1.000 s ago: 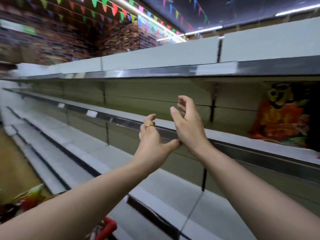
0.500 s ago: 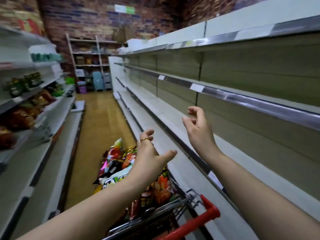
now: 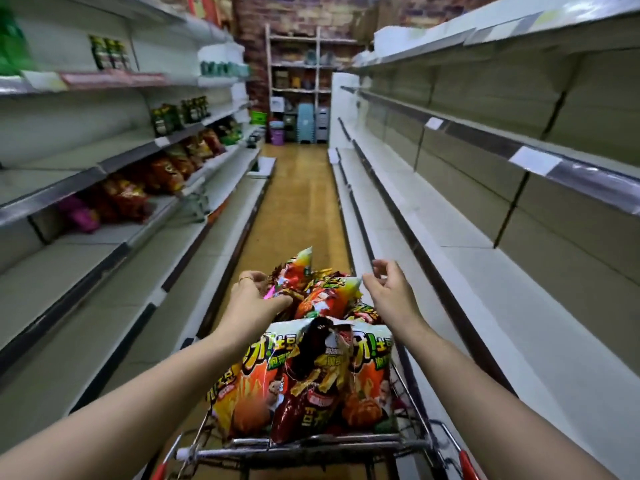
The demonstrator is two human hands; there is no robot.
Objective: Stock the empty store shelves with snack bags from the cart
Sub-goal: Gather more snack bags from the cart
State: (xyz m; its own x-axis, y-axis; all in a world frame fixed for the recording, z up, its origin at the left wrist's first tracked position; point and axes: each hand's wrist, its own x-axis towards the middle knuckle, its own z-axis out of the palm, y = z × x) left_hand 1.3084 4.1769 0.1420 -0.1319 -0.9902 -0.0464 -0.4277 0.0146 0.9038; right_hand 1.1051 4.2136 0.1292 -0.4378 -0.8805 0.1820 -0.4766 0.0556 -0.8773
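**Setting: aisle of a small retail shop.** Long tiered metal shelving lined the right side, with price-label holders clipped to its front rails. The opposite shelving displayed rows of shelved snack packets and dark pouches. A wire shopping cart heaped with snack bags stood on the wooden floor. A brick wall and a stock rack closed the far end.

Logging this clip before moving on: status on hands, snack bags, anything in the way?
Left hand down on snack bags in cart, grip unclear. Right hand loosely curled above them, empty. Nothing seen blocking right-side shelves.
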